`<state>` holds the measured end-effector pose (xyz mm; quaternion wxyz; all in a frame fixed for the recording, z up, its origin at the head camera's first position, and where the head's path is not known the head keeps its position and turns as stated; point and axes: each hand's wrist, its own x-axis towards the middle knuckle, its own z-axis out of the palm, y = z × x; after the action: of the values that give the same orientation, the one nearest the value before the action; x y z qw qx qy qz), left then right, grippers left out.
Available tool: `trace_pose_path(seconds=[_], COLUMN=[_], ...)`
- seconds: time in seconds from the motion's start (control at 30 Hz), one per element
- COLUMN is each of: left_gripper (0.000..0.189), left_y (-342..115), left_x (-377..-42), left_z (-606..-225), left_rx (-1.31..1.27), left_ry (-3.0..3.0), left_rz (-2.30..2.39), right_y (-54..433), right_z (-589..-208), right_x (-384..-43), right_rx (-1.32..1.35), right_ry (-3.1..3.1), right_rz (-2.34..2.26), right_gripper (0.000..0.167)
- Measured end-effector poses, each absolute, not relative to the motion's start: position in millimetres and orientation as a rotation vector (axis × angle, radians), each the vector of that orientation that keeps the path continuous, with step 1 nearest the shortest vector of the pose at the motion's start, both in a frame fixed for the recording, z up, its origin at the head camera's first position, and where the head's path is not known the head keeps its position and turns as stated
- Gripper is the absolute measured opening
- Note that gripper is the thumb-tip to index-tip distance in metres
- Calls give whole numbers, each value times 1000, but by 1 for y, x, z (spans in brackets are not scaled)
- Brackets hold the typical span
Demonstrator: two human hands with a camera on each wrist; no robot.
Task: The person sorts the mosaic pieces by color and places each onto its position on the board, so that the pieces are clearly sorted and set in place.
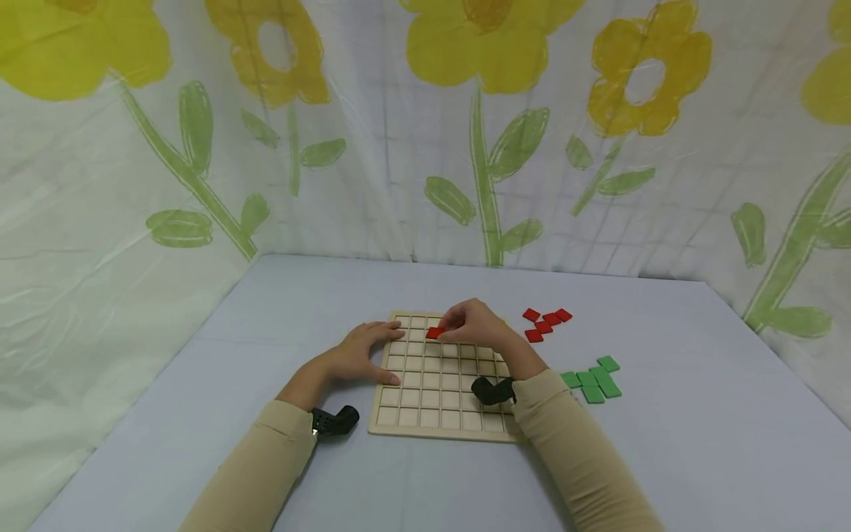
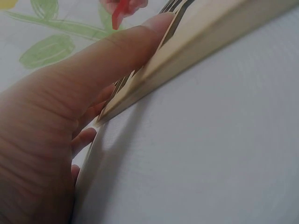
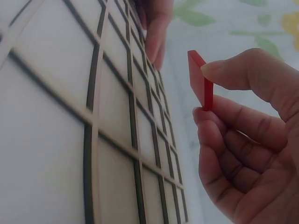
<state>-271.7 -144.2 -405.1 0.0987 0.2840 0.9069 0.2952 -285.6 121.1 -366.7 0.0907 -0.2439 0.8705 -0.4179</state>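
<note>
A wooden grid board with square cells lies on the table. My left hand rests at its left edge, thumb and fingers spread apart; in the left wrist view the thumb lies over the board's rim. Above the far part of the grid, my right hand pinches a thin red square tile between thumb and fingers. The right wrist view shows this tile raised off the grid, with the other fingers curled beneath it.
Several loose red tiles lie beyond the board's far right corner. Nearer, several green tiles are grouped by the right forearm. Behind the white table hangs a flower-patterned curtain.
</note>
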Motion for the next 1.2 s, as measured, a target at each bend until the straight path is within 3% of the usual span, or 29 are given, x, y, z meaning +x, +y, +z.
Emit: trace_pose_path(seconds=[1.2], left_gripper=[84], left_y=[-145], left_x=[-271], left_z=[-403], left_rx=[857], left_ry=[2671], left_rz=[895], right_y=[69], right_z=[-380], right_x=[-286], right_rx=[-828], right_ry=[2501], right_rz=[-1220], right_gripper=[17])
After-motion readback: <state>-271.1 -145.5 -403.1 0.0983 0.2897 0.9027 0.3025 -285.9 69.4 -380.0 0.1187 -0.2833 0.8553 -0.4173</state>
